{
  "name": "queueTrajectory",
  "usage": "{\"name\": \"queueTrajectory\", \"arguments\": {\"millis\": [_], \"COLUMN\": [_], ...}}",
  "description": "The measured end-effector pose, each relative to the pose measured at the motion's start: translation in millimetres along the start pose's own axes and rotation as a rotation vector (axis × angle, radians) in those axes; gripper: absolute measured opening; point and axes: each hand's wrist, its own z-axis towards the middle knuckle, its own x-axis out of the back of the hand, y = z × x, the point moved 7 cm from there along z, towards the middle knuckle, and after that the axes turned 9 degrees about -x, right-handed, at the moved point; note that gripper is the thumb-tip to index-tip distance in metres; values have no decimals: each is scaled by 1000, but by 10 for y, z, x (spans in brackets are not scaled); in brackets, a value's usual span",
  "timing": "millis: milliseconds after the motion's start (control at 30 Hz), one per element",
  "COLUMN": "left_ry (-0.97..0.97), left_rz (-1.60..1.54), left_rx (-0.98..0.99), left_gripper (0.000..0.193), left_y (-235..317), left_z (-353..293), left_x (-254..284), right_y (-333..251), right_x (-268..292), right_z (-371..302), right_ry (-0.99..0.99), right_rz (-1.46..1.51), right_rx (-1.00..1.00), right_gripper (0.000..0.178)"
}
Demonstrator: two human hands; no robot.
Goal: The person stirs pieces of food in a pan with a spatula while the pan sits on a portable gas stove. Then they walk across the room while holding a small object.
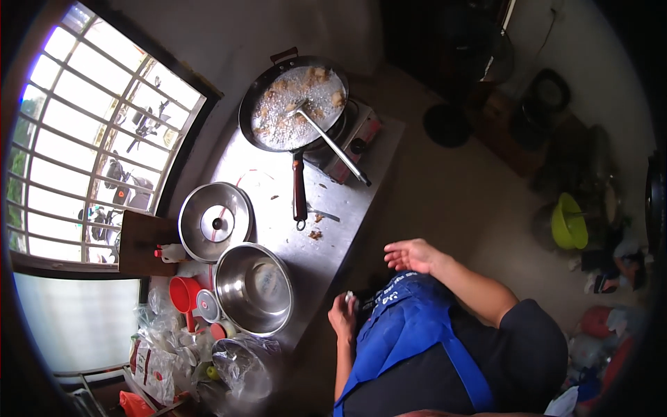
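My left hand (342, 316) is curled in at the front of my blue apron (406, 323), with a small whitish bit showing at its fingertips. My right hand (411, 256) is held in front of the apron, fingers stretched out and nothing in it. Both are well apart from the black frying pan (298, 184), whose long handle points toward me. In the pan, browned pieces of food (278, 85) lie in bubbling, foamy oil (281, 118). A long-handled metal ladle (330, 142) rests in the oil, its shaft leaning over the rim.
The pan sits on a gas stove (358, 142) on a steel table (330, 240). Left of it are a pan lid (233, 233), a steel bowl (278, 316), a red plastic dipper (184, 292) and plastic bags (156, 368). Crumbs (315, 235) lie near the table edge.
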Motion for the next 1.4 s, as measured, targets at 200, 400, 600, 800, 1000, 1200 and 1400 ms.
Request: {"name": "queueTrajectory", "arguments": {"millis": [200,400,600,800,1000,1200,1400], "left_ry": [-178,-827,-1023,-1112,-1285,-1299,-1491], "left_rz": [-66,-104,-158,123,78,81,-80], "left_rx": [-531,-680,-914,-856,-1072,-1105,-1050], "left_gripper": [22,38,54,25,34,24,26], "left_y": [1120,1877,2372,2459,2932,3601,4328], "left_z": [568,240,-642,-1195,-2038,-3005,-4037], "left_x": [-418,-1015,-1475,-2080,-3067,-3955,-4784], "right_y": [616,918,1505,1991,2374,2797,3455], "right_x": [-676,61,814,1270,2007,3125,4088], "right_z": [-112,-804,-1563,-2165,-2305,-3618,-4541], "right_ry": [-66,448,867,842,574,764,804], "right_rz": [-31,61,97,345,237,526,806], "right_rx": [168,431,745,734,759,906,916], "right_gripper": [24,21,24,52,43,44,43]}}
